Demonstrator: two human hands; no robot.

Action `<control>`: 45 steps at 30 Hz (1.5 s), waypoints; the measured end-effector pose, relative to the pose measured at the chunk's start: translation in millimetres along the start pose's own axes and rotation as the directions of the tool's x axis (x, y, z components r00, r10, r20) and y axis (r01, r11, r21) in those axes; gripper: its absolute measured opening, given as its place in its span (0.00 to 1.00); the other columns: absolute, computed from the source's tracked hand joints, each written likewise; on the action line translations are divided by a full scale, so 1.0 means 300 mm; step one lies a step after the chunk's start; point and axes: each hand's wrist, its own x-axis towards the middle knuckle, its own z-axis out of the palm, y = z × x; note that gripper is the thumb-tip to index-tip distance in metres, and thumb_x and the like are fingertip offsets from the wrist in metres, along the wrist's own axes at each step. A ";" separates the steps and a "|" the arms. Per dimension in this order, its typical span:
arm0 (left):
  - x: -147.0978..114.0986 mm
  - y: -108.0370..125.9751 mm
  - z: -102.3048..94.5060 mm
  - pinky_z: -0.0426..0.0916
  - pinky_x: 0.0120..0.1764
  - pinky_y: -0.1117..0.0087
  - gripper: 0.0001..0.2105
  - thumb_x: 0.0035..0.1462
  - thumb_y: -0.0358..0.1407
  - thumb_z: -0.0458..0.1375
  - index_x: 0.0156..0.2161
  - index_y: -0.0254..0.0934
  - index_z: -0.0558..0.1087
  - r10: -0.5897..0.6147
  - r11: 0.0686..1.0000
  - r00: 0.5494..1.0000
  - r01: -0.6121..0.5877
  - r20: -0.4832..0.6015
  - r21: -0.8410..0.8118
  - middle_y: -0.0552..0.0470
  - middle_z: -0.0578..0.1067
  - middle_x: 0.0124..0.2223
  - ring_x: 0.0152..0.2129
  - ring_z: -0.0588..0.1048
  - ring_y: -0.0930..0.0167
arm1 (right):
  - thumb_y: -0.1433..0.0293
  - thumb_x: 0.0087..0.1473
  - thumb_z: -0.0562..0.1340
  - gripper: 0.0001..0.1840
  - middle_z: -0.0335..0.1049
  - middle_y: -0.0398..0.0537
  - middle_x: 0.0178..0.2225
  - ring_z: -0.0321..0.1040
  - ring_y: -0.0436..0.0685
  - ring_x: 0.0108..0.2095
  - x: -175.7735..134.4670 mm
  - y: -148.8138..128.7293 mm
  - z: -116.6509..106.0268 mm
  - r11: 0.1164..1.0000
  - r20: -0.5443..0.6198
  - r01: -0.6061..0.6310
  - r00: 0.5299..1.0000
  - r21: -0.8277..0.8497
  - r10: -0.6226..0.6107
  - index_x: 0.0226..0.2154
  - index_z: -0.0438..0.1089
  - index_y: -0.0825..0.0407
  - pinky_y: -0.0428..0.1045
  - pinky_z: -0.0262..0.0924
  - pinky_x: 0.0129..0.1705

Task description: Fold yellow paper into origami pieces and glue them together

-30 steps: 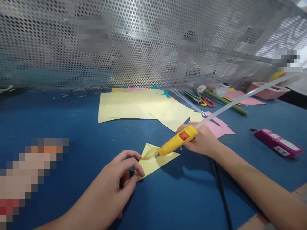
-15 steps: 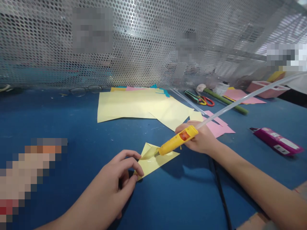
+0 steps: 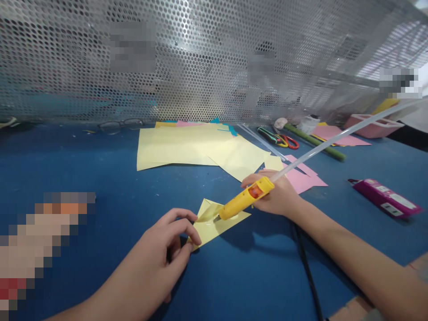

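Observation:
A yellow glue gun (image 3: 245, 197) with a long clear glue stick (image 3: 310, 151) in its back end is gripped in my right hand (image 3: 276, 194). Its metal nozzle points down and left, at the surface of a folded piece of yellow paper (image 3: 219, 226). Shiny glue shows on the paper near the nozzle. My left hand (image 3: 170, 249) pinches the paper's left corner between thumb and fingers. The handle of the glue gun is mostly hidden by my right hand.
Large yellow sheets (image 3: 177, 145) lie beyond my hands, beside pink paper (image 3: 299, 178). Scissors (image 3: 289, 141), a green stem (image 3: 314, 141) and a purple pack (image 3: 386, 198) are to the right. A black cord (image 3: 306, 263) trails toward me. A perforated metal screen (image 3: 200, 62) stands behind.
My right hand and the glue gun have shifted slightly left and down, the nozzle moving a little across the paper. My left hand stays almost still on the corner.

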 end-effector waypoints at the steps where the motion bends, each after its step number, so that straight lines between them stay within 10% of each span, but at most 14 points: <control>1: 0.001 0.000 0.000 0.62 0.09 0.83 0.11 0.57 0.42 0.53 0.31 0.40 0.73 -0.002 1.000 1.000 0.002 0.001 -0.001 0.51 0.70 0.45 0.16 0.62 0.81 | 0.59 0.64 0.62 0.14 0.74 0.43 0.32 0.71 0.51 0.29 0.005 -0.007 -0.002 1.000 -0.010 -0.010 1.000 -0.001 0.010 0.38 0.73 0.54 0.50 0.69 0.34; 20: 0.003 -0.004 -0.006 0.63 0.10 0.83 0.11 0.58 0.42 0.52 0.32 0.40 0.73 -0.012 1.000 0.999 0.012 0.029 0.005 0.52 0.69 0.48 0.13 0.62 0.84 | 0.76 0.48 0.56 0.22 0.82 0.46 0.35 0.76 0.55 0.29 0.025 -0.026 -0.016 1.000 0.011 0.011 1.000 -0.002 -0.011 0.45 0.76 0.51 0.50 0.69 0.38; 45: 0.025 -0.057 -0.008 0.66 0.08 0.78 0.09 0.56 0.43 0.56 0.31 0.39 0.72 0.003 0.999 0.996 0.001 0.093 -0.046 0.48 0.69 0.52 0.11 0.64 0.84 | 0.65 0.49 0.66 0.09 0.79 0.45 0.26 0.75 0.57 0.25 0.021 -0.015 -0.047 0.994 -0.021 -0.109 0.994 -0.032 0.108 0.35 0.77 0.50 0.48 0.65 0.29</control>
